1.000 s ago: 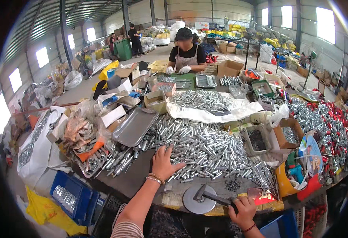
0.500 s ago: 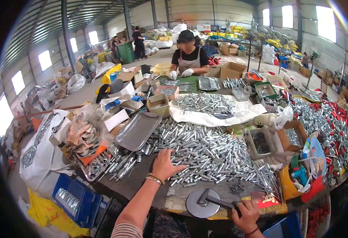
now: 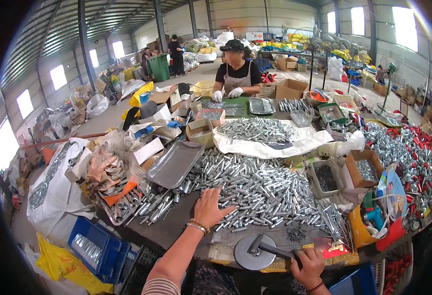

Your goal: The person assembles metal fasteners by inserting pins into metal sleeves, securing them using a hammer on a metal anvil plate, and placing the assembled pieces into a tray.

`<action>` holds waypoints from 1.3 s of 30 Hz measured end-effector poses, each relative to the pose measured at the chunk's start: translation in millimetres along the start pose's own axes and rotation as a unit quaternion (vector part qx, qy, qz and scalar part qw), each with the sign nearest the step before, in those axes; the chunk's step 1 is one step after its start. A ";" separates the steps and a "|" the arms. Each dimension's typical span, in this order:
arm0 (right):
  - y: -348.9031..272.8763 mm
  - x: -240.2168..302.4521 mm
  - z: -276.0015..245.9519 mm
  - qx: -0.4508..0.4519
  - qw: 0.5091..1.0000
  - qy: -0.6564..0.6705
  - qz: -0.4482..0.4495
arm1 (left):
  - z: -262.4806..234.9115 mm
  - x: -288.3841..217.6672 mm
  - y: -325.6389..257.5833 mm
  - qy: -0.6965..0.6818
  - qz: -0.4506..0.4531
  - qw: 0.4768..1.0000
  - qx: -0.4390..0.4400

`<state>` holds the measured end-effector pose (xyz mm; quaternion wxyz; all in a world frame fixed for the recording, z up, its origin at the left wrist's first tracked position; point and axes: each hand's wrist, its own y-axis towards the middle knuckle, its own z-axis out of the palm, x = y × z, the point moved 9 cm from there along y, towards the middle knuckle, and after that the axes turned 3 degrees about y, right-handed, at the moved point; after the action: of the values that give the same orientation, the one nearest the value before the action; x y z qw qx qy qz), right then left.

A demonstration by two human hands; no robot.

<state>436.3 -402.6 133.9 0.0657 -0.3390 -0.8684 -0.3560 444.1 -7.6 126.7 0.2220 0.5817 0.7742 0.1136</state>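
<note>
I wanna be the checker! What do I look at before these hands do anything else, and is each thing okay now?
1. Hammer held: ok, the right hand is around its handle.
2. Left hand away from the hammer's head: ok, it's beside the pile of metal pieces.
3. Hammer's head touching the round metal disc: cannot tell; it's over it, but any gap is hard to see.
4. Gloves on both these hands: not ok, they're bare.
5. Other person's gloved hands away from the hammer: ok, they're across the table.
</note>
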 end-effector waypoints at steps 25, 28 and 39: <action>1.0 1.6 4.5 -0.004 1.000 0.003 0.009 | 0.8 19.8 -2.2 -0.067 -0.099 0.993 0.003; -3.4 -0.1 2.1 0.013 0.999 -0.026 0.024 | 3.5 11.7 -5.1 -0.040 -0.090 0.995 -0.016; -2.7 2.5 1.5 -0.014 1.000 0.004 -0.009 | -1.4 -2.3 -24.4 -0.059 -0.063 0.996 -0.013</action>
<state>432.9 -401.7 132.1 0.0615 -0.3303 -0.8660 -0.3705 423.2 -16.9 117.8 0.2815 0.5343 0.7936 0.0747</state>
